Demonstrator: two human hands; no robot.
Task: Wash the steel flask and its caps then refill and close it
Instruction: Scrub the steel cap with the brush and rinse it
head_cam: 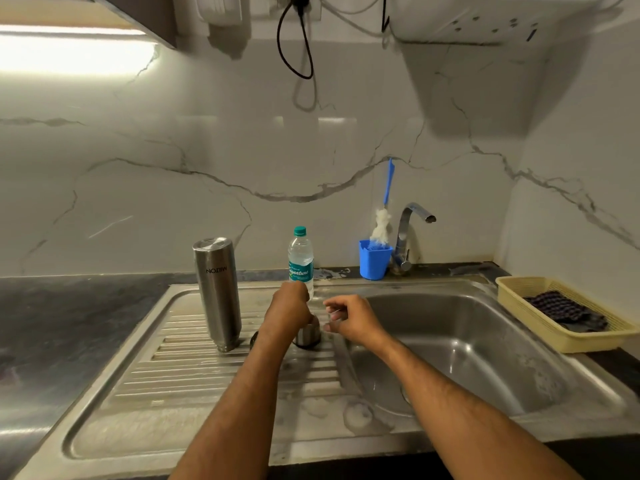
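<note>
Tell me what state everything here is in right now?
Flask: upside down on the drainboard, uncapped.
Steel cap: on the drainboard, under the left hand.
Water bottle: upright, capped, holds water.
Tap: no water running.
Brush: standing in the blue cup.
Basket: holds a dark cloth.
Right hand: fingers loosely curled, holding nothing.

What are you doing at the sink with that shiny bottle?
A person is washing up a steel flask, which stands upside down on the draining board to the left of the basin. Their left hand rests on a small steel cap on the board, just in front of a plastic water bottle. The right hand hovers beside it with loosely curled fingers.
</note>
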